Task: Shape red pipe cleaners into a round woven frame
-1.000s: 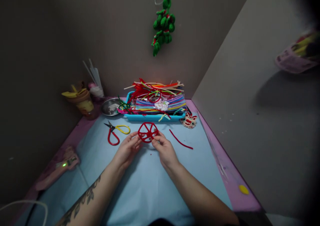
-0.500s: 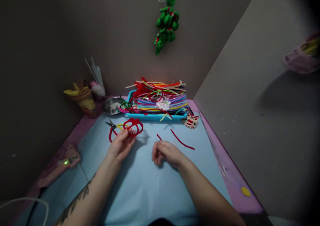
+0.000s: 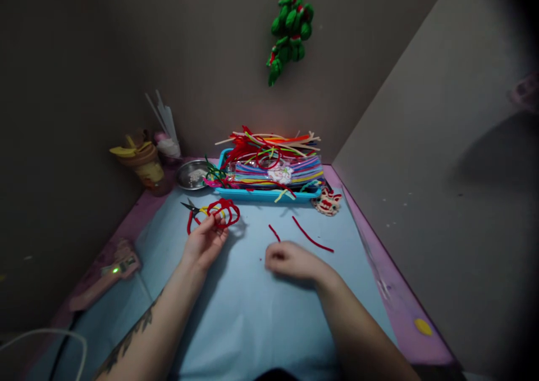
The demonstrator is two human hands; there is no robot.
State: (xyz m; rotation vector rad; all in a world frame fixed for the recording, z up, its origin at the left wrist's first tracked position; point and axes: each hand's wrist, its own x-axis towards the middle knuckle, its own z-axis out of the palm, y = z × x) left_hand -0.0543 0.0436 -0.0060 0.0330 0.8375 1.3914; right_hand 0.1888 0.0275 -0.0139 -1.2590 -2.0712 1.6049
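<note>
My left hand (image 3: 204,245) grips a red pipe-cleaner wheel (image 3: 224,212) and holds it just above the scissors (image 3: 193,219) with red and yellow handles. My right hand (image 3: 290,260) rests on the blue mat (image 3: 252,302) with its fingers curled; whether anything is in them I cannot make out. A short red pipe-cleaner piece (image 3: 274,233) lies just beyond its fingers, and a longer red piece (image 3: 312,235) lies to the right of that.
A blue tray (image 3: 269,194) piled with coloured pipe cleaners stands at the back. Left of it are a small metal dish (image 3: 192,175) and a yellow cup (image 3: 142,166). A pink glue gun (image 3: 106,273) lies at the left edge. A green ornament (image 3: 290,27) hangs above.
Both hands held the red wheel together; my left hand carried it left over the scissors. My right hand let go and dropped to the mat with curled fingers.
</note>
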